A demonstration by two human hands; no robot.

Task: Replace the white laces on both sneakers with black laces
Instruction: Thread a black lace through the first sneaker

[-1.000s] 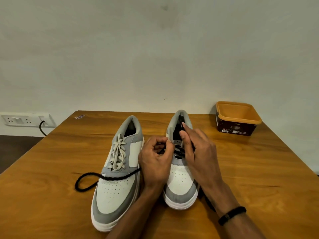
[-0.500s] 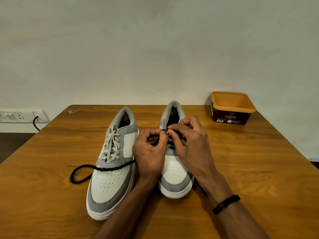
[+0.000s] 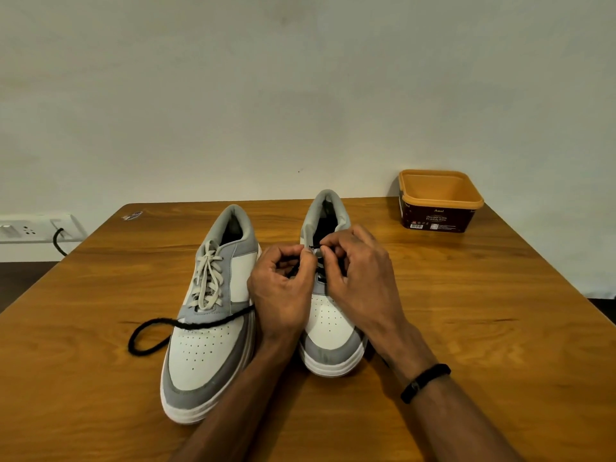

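- A second ago our right hand (image 3: 361, 278) lay with fingers stretched along the top of the right sneaker (image 3: 328, 315); now those fingers are curled in, pinching the tip of the black lace (image 3: 213, 323) just above the top eyelets.
- Our left hand (image 3: 283, 291) has kept its place against the inner side of that sneaker, fingers curled; its fingertips now meet the right hand's at the lace tip, and it seems to pinch the lace or the eyelet flap, though we cannot tell which.
- The loose run of black lace trails away from under our left palm, across the toe of the left sneaker (image 3: 210, 328), and loops on the table (image 3: 466, 328) well to the left of both hands; it has barely shifted.
- The white lace (image 3: 208, 278) remains threaded in the left sneaker, untouched beside our left knuckles.
- We judge the threading has reached the upper eyelets of the right sneaker, so roughly half the job remains.
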